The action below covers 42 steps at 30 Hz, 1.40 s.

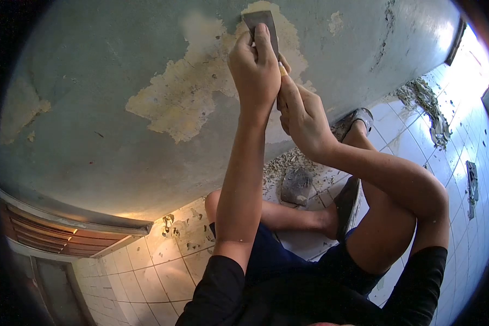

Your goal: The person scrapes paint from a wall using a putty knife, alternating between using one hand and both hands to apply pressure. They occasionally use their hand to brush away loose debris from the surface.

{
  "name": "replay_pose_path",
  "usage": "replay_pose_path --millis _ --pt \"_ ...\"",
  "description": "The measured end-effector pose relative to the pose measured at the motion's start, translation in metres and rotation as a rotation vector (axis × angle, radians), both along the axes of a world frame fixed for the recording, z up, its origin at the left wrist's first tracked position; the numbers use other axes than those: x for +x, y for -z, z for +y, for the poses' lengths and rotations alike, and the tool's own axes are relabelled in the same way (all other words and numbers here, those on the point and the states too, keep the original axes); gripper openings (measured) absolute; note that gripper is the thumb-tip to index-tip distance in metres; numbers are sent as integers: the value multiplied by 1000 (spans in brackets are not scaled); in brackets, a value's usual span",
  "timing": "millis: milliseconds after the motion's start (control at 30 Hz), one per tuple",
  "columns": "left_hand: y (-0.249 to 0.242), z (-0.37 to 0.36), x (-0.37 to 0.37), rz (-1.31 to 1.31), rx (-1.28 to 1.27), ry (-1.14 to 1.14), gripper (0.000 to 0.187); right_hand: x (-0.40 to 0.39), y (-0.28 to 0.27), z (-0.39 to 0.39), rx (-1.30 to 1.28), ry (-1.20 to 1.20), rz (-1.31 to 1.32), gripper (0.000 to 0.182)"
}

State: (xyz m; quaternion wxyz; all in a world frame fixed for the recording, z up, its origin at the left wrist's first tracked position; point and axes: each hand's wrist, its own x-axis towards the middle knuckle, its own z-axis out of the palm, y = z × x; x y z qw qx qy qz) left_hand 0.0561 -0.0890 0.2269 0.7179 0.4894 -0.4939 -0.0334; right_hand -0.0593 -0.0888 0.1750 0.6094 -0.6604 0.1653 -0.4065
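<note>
A scraper with a flat grey metal blade is held up against the wall, whose green-grey paint is partly gone. My left hand is closed around the blade's lower part, its thumb lying flat along the metal. Just below it, my right hand is wrapped round the pale handle, most of which is hidden by the fingers. The blade's top edge lies over a bare, cream-coloured patch with ragged paint borders.
Paint flakes and a dark flat slab lie on the white tiled floor by my feet. More peeled paint is strewn to the right. A brown slatted wooden frame stands at lower left.
</note>
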Motion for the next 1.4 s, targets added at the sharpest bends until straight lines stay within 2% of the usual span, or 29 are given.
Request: replay_pose_path --millis 167,467,600,667,800,900,933,1000,1067,1133,1333,1400 --pt "-15 -5 -4 43 -85 50 39 -1 -14 0 60 -22 -29 47" --pt "19 4 -5 93 -42 -7 38 -8 11 2 31 -62 45 47" --pt "3 8 -5 71 -50 -30 37 -3 1 1 13 -52 32 48" --pt "-1 4 1 -119 -102 -183 38 0 -3 0 11 -52 24 48" --pt "-29 -3 5 -115 -144 -101 39 5 -32 -1 10 -24 -62 48" --pt "-44 -4 -5 51 -83 0 40 3 -39 -1 35 -8 -105 47" --pt "-38 -9 -4 45 -89 2 40 2 -38 -2 36 9 -113 47" --pt "-20 -15 0 -109 -83 -140 41 -4 -27 -1 65 -4 -78 47" --pt "-2 -14 -4 -98 -74 -146 39 -10 -15 -3 100 -15 -32 46" --pt "2 -5 -13 62 -46 -34 37 -13 -9 -1 148 -47 0 46" --pt "-6 -1 -15 -39 -54 -125 37 -13 -15 0 138 -56 -3 47" --pt "-8 -3 -10 -30 -51 -84 37 -10 -16 0 128 -52 -10 47"
